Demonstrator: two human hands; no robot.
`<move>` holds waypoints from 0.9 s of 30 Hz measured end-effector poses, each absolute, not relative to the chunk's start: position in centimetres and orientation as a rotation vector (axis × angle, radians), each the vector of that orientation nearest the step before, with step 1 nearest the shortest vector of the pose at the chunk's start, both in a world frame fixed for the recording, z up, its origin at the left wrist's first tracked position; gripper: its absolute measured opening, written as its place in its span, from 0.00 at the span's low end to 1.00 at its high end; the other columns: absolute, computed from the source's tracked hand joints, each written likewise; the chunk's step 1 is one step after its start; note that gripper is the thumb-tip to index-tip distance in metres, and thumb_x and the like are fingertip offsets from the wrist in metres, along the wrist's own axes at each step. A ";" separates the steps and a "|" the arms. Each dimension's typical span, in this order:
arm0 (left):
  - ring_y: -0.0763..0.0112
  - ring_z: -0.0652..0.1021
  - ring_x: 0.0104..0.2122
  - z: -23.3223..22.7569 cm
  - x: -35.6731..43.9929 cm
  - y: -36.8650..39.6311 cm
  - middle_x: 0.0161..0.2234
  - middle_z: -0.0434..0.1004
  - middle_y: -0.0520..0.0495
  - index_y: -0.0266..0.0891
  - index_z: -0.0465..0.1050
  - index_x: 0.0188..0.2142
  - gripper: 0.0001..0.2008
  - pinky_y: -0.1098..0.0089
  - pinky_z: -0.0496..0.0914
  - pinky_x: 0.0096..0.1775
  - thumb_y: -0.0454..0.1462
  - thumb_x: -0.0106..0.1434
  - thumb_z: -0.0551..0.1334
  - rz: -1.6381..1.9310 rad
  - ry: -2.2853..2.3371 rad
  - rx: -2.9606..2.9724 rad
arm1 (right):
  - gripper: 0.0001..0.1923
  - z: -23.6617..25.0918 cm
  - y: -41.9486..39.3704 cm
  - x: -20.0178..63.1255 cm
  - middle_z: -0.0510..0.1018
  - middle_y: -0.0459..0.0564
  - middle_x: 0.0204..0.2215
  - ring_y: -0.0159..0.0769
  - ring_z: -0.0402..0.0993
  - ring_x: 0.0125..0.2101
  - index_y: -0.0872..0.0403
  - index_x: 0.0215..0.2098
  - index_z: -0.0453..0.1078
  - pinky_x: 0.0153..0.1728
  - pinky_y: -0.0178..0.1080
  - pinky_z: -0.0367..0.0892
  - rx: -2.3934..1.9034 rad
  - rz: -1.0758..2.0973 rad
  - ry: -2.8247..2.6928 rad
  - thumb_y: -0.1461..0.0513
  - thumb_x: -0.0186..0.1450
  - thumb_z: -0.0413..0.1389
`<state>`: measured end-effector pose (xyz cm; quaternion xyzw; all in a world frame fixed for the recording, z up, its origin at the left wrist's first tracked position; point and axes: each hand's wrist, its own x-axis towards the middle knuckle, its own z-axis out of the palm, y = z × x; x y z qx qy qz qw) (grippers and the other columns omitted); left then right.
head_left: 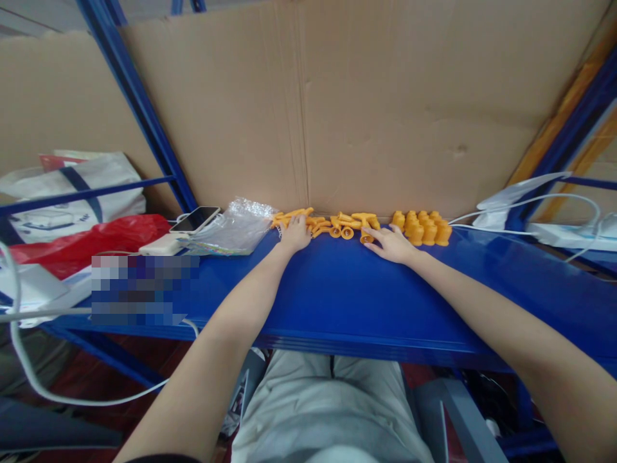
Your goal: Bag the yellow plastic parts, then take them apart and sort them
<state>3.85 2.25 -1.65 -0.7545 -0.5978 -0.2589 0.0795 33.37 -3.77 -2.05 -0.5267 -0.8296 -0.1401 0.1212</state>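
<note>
Both my arms reach across a blue shelf (337,302) to its far edge by a cardboard wall. My left hand (295,233) lies palm down on a loose heap of small orange plastic parts (332,225), its fingers over the left end of the heap. My right hand (393,244) rests flat on the shelf with fingers spread, its fingertips touching one orange part (366,238) at the heap's right end. Just right of that hand stands a tidy cluster of upright orange parts (424,226). Whether either hand grips a part is hidden.
A clear plastic bag (236,225) lies left of the heap, beside a phone (195,219) on a white power bank (161,244). A red bag (87,241) and a white tote (72,186) sit at far left. White cables (530,200) and a power strip (563,235) lie at right.
</note>
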 end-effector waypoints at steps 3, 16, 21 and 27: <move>0.43 0.67 0.66 -1.4 4.2 1.8 0.64 0.68 0.32 0.41 0.64 0.63 0.25 0.31 0.56 0.62 0.35 0.66 0.55 -0.797 -1.770 -2.248 | 0.30 -2.2 -3.5 33.6 0.79 0.62 0.54 0.52 0.74 0.55 0.53 0.70 0.60 0.59 0.61 0.58 -1.530 -0.327 -2.423 0.52 0.74 0.45; 0.53 0.58 0.71 0.5 6.0 -0.9 0.71 0.57 0.37 0.40 0.67 0.60 0.22 0.38 0.47 0.69 0.31 0.68 0.52 -0.845 -1.366 -2.307 | 0.19 -2.9 -3.4 32.7 0.80 0.59 0.46 0.50 0.73 0.49 0.51 0.50 0.73 0.56 0.56 0.60 -1.507 -0.398 -2.161 0.57 0.74 0.42; 0.56 0.58 0.71 0.8 7.4 -2.3 0.71 0.57 0.38 0.40 0.63 0.65 0.24 0.40 0.45 0.70 0.32 0.71 0.51 -0.772 -1.076 -2.435 | 0.22 -2.4 -4.0 32.3 0.77 0.62 0.50 0.50 0.71 0.52 0.53 0.56 0.72 0.54 0.52 0.59 -1.329 -0.550 -2.161 0.59 0.74 0.40; 0.59 0.63 0.69 0.6 8.6 -2.8 0.65 0.69 0.40 0.41 0.69 0.60 0.19 0.41 0.45 0.70 0.33 0.72 0.52 -0.724 -0.861 -2.483 | 0.26 -2.3 -4.5 31.5 0.78 0.62 0.54 0.50 0.70 0.53 0.55 0.61 0.68 0.57 0.54 0.53 -1.115 -0.690 -2.324 0.57 0.75 0.37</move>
